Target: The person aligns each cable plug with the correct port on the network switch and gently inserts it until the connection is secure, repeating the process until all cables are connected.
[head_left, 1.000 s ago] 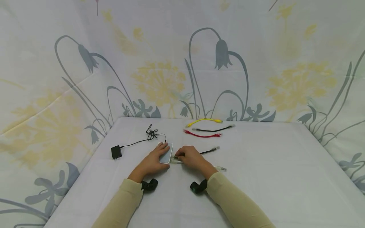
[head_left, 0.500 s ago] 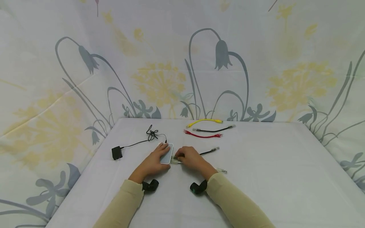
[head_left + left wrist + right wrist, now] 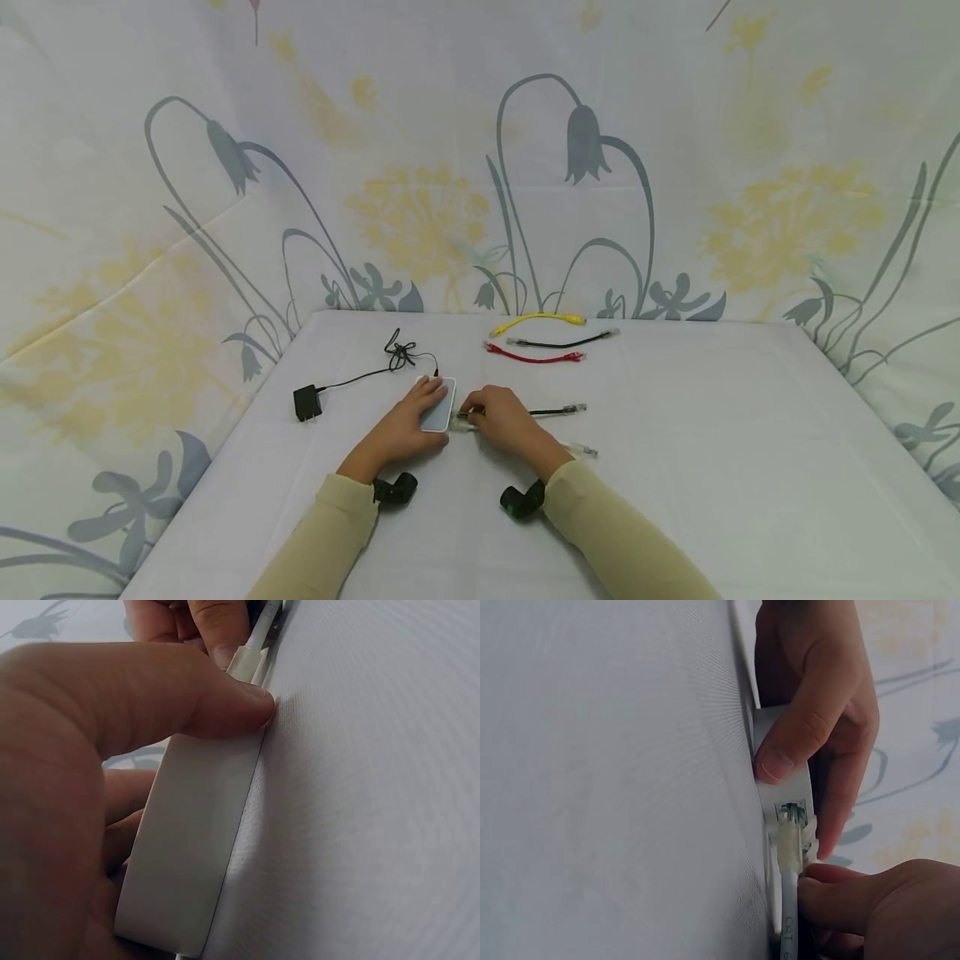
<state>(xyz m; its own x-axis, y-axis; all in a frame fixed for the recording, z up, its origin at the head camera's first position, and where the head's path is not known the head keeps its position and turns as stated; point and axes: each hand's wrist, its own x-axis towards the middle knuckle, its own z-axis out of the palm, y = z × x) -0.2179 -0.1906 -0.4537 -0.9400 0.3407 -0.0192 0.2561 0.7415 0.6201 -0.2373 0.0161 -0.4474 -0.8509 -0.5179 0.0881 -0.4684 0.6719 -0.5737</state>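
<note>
A small white network switch (image 3: 442, 408) with a grey top lies on the table. My left hand (image 3: 405, 421) grips it, the thumb along the near side and the fingers over the top and far side. At its right side, a white network cable (image 3: 789, 922) has its plug (image 3: 789, 844) in a port, and its other end lies toward the right. Beside that plug my right hand (image 3: 506, 421) pinches one end of a black network cable (image 3: 555, 412). The pinched plug is mostly hidden by the fingers; the free end sticks out right, past the hand.
A black power adapter (image 3: 307, 402) lies to the left, its bundled cord (image 3: 401, 355) running into the switch's back. Behind the hands lie a yellow cable (image 3: 536, 317), another black cable (image 3: 562, 343) and a red cable (image 3: 532, 359).
The free end of the black cable in my right hand has swung toward me and slightly right. My left hand and the switch stay in place.
</note>
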